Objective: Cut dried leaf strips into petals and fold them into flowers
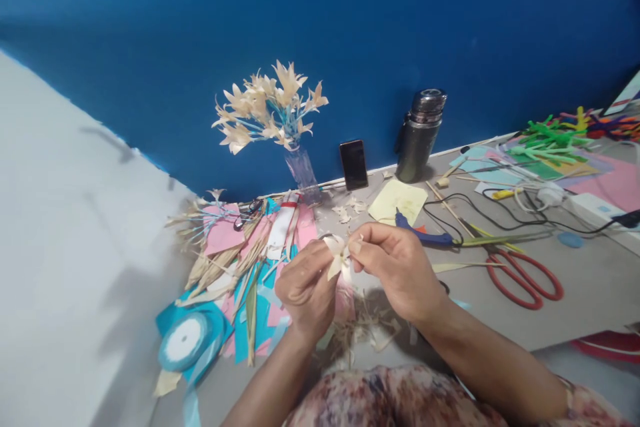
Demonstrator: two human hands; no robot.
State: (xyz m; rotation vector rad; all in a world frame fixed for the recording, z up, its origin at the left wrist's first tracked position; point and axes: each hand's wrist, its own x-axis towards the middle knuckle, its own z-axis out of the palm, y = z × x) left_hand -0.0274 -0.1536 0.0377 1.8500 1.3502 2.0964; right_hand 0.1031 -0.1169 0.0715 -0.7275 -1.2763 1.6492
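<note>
A small cream-coloured handmade flower [339, 259] with pointed petals is held up between my two hands over the front of the table. My left hand [307, 287] is closed around its base, fingers wrapped so that any stem is hidden. With thumb and forefinger pressed together, my right hand [395, 263] pinches a petal on the flower's right side. Beneath the hands lies a litter of dry, straw-like scraps [373, 327]. To the right of my right hand rest red-handled scissors [525, 280] and a blue glue gun [425, 235].
Similar flowers [270, 103] stand in a clear vase [301, 170] by the blue wall. Beside it are a phone [353, 165] and a thermos [421, 137]. A blue ribbon roll [186, 340] lies left. Black cable [505, 203] and green pipe cleaners [553, 140] are at right.
</note>
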